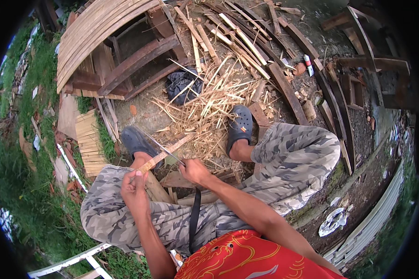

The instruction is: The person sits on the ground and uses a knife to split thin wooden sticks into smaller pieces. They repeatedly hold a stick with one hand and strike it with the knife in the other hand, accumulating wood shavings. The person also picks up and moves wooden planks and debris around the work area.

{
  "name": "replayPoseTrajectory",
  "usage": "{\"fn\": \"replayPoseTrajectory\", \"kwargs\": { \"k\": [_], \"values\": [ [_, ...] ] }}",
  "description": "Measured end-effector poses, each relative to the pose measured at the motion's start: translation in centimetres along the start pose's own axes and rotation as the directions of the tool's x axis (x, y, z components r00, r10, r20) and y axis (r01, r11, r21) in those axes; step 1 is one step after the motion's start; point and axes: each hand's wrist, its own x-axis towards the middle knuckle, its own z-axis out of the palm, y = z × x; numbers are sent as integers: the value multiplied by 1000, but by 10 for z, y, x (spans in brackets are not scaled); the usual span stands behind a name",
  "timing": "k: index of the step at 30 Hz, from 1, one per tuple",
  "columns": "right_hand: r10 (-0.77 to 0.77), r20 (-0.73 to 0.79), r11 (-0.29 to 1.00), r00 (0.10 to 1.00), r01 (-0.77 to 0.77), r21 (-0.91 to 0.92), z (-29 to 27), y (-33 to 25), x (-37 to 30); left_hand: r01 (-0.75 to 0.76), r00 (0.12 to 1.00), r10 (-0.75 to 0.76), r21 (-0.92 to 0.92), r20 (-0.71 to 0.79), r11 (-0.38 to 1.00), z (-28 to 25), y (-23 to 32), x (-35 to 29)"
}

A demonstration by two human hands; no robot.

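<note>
My left hand (135, 187) pinches the near end of a flat bamboo strip (160, 156), which slants up and away to the right. In my right hand (195, 171) is the handle of a long, thin-bladed knife (161, 147). Its blade crosses over the strip near the middle and points to the far left. Whether the edge bites into the bamboo I cannot tell. Beyond the strip's far end spreads a heap of pale bamboo shavings (214, 104) on the ground between my feet.
A slatted bamboo-and-wood frame (102, 42) stands at the far left, a black plastic bag (185, 86) beside it. Dark wooden planks (287, 93) and sticks lie ahead and right, near a small red-and-white tube (308, 65). A white metal frame (74, 261) is at the lower left.
</note>
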Motion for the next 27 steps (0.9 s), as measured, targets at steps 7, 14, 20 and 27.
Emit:
{"fn": "replayPoseTrajectory", "kwargs": {
  "k": [7, 14, 20, 27],
  "values": [
    [-4, 9, 996, 1000, 5, -91, 2, 5, 9, -20, 1000, 20, 56, 2, 998, -11, -6, 3],
    [331, 50, 938, 942, -322, -125, 1, 65, 29, 51, 998, -45, 165, -42, 985, -12, -1, 5],
    [497, 112, 833, 861, -509, 216, -4, 61, 32, -126, 991, 123, 542, 42, 831, -14, 2, 5],
    [331, -43, 943, 943, -332, -8, -14, 55, 22, -301, 946, 186, 503, 267, 810, -5, 18, -24]
  ]
}}
